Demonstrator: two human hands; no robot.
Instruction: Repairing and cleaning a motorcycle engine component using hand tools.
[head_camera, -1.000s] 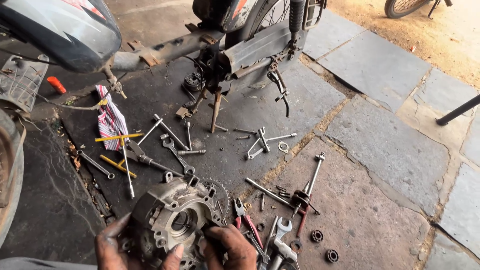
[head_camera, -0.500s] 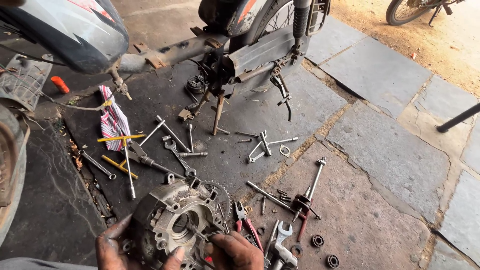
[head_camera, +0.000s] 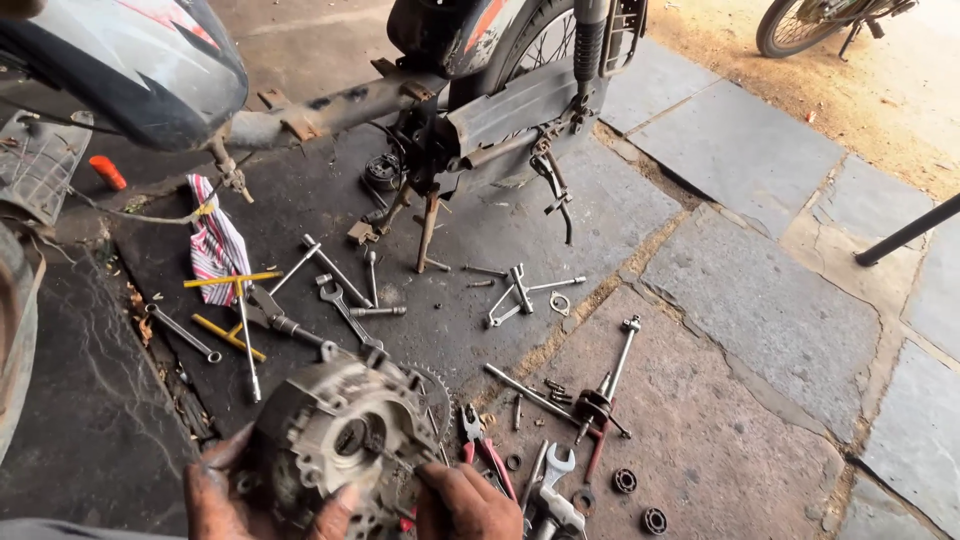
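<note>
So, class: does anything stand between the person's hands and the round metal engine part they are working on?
Nothing visible does: the left hand and right hand already grip the engine part directly.

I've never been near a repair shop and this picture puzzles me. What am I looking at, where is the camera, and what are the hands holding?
The camera sits on a person's head and looks down at their own two greasy bare hands at the bottom edge. The left hand and the right hand together grip a round, grey metal engine part with a toothed sprocket behind it. Above stands a stripped two-wheeler frame on its stand. Spread over the oily stone floor lie loose tools and parts: wrenches, red-handled pliers, a long shaft, small round bearings, yellow-handled tools and a striped rag.
</note>
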